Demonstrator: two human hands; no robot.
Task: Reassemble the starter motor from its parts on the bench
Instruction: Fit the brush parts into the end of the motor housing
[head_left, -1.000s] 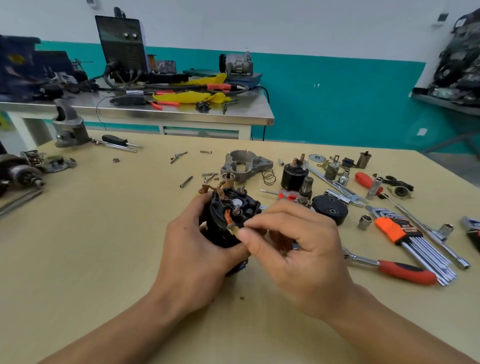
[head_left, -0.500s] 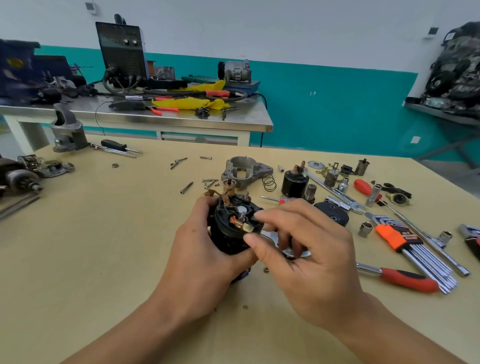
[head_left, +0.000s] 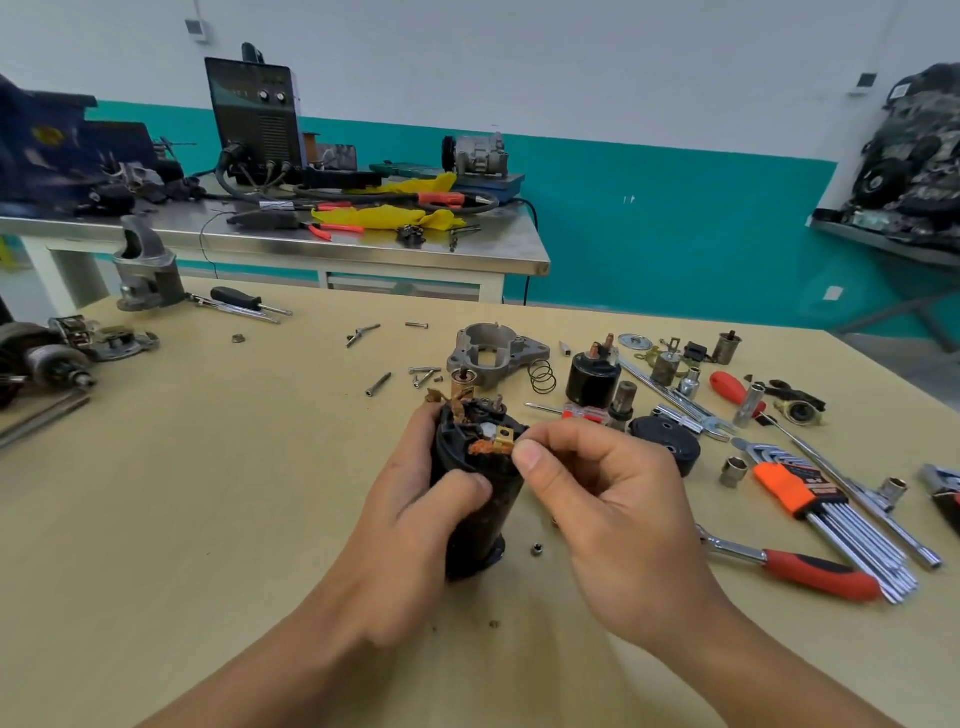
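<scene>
**Gripping the motor body, pinching at its brush end**

The black starter motor body (head_left: 480, 514) stands nearly upright over the middle of the counter (head_left: 208, 493), brush end up. The left grip (head_left: 415, 514) is wrapped round its barrel, with the thumb across the front. The right grip (head_left: 613, 509) pinches the brass brush holder (head_left: 503, 438) on the top rim, beside frayed orange-brown copper braid (head_left: 480, 447). I cannot tell whether the base touches the counter.

A small nut (head_left: 537, 549) lies just right of the base. Behind the motor lie an aluminium housing (head_left: 511, 345), a coil spring (head_left: 543, 376) and a black solenoid (head_left: 592, 376). To the right are a black end cap (head_left: 667, 441), a hex key set (head_left: 810, 499) and a red-handled ratchet (head_left: 810, 569).
</scene>
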